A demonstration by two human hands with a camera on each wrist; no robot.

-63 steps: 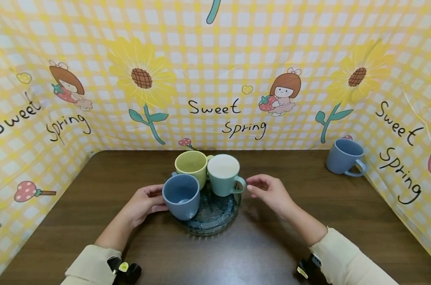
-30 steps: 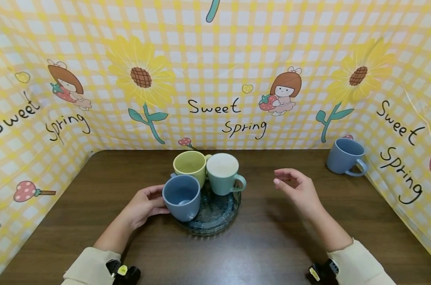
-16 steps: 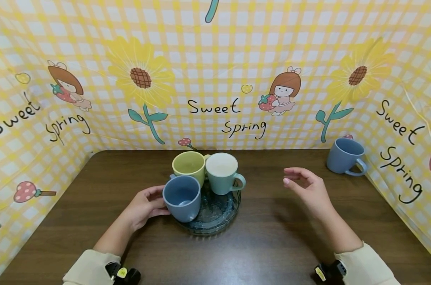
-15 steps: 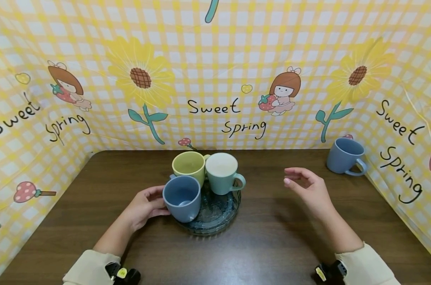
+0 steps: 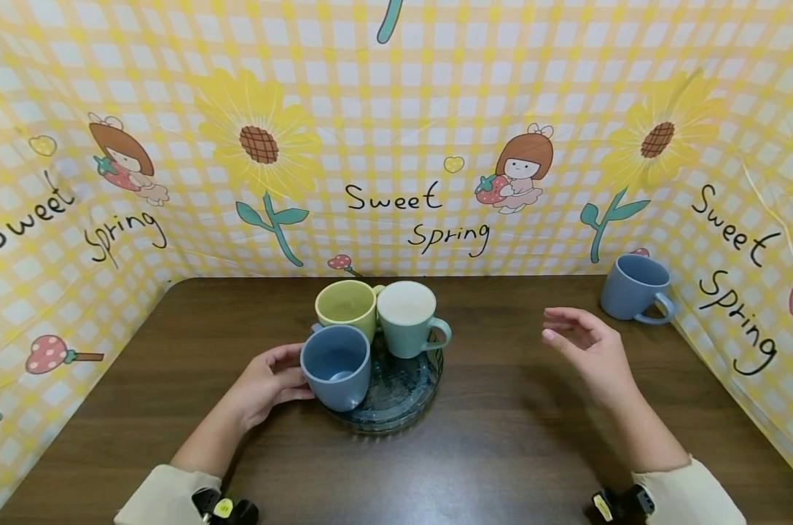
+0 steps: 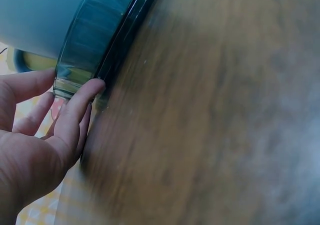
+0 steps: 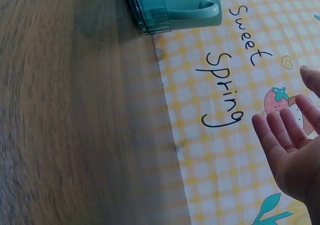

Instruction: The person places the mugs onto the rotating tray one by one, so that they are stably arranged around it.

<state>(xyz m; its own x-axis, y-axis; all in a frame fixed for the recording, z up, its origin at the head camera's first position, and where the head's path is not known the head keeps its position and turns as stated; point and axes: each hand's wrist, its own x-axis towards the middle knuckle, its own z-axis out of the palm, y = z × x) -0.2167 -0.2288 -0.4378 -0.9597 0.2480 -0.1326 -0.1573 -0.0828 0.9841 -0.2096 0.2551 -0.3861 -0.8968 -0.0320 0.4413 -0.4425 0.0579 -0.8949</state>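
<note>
A round blue-green glass dish [image 5: 396, 412] carries three mugs: blue [image 5: 337, 386], yellow-green [image 5: 347, 306] and teal [image 5: 406, 339]. The teal mug is white inside. My left hand [image 5: 265, 383] holds the dish's left side, close beside the blue mug. In the left wrist view its fingertips [image 6: 97, 87] lie at the dish's rim and lower edge. Off to the right, my right hand [image 5: 593, 354] hovers over the table with loosely bent fingers and nothing in them. In the right wrist view the right hand [image 7: 295, 160] is apart from the teal mug.
Another blue mug [image 5: 633, 288] stands at the back right of the brown table [image 5: 436, 474], its handle towards the right. A yellow checked cloth [image 5: 396, 109] with printed flowers rises behind the table and along both sides.
My right hand has moved from beside the teal mug's handle out to the right, towards the single blue mug. My left hand stays at the dish's side.
</note>
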